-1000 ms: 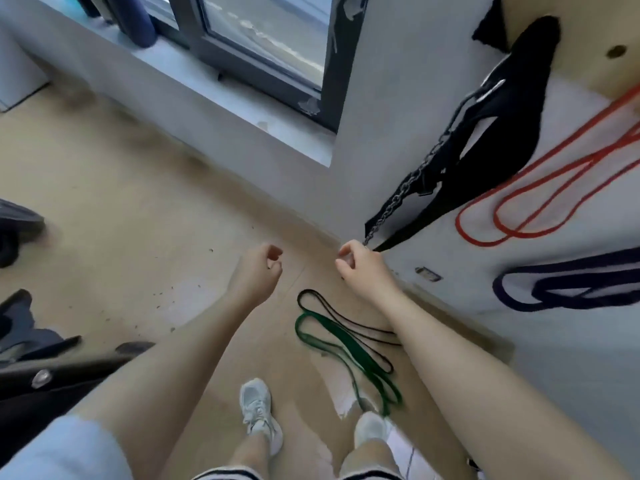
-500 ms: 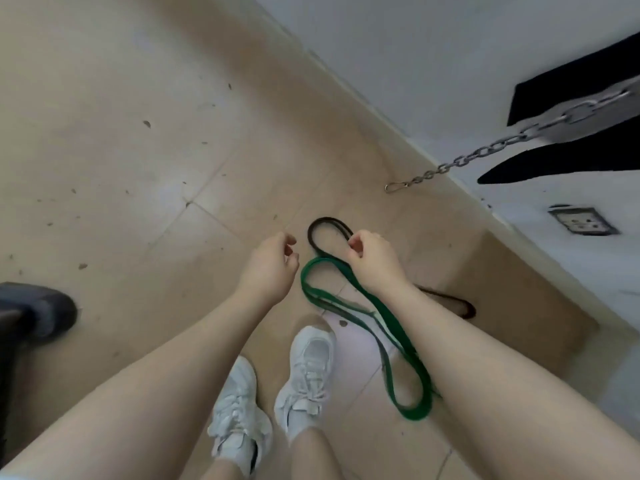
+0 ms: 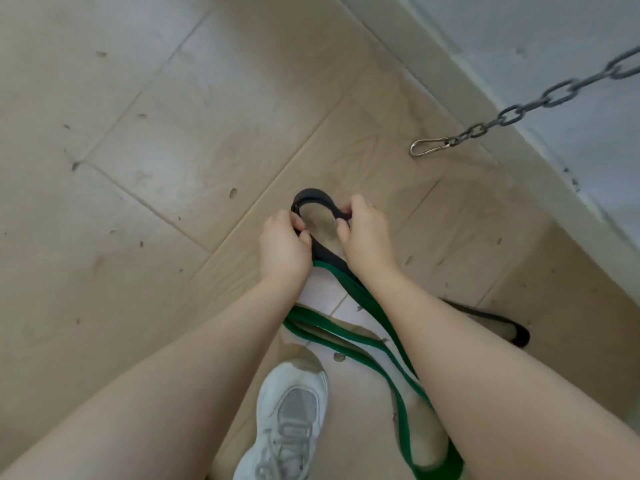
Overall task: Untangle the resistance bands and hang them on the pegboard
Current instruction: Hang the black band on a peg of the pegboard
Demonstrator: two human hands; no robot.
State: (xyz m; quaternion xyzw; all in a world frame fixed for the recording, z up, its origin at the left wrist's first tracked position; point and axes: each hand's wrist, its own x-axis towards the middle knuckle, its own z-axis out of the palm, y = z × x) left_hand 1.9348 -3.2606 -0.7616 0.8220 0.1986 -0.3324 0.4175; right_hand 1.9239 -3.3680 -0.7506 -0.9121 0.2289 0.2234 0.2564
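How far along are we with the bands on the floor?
Done: nothing visible; no pegboard is in view. In hand: the left hand and right hand both grip the top loop of the black band. Left: the green band lies on the floor, overlapping the black one, so separating and hanging both remain.

Both forearms are bare, with no sleeves, watch or rings in sight. One foot wears a white sneaker (image 3: 289,420) with grey mesh panels and grey laces.
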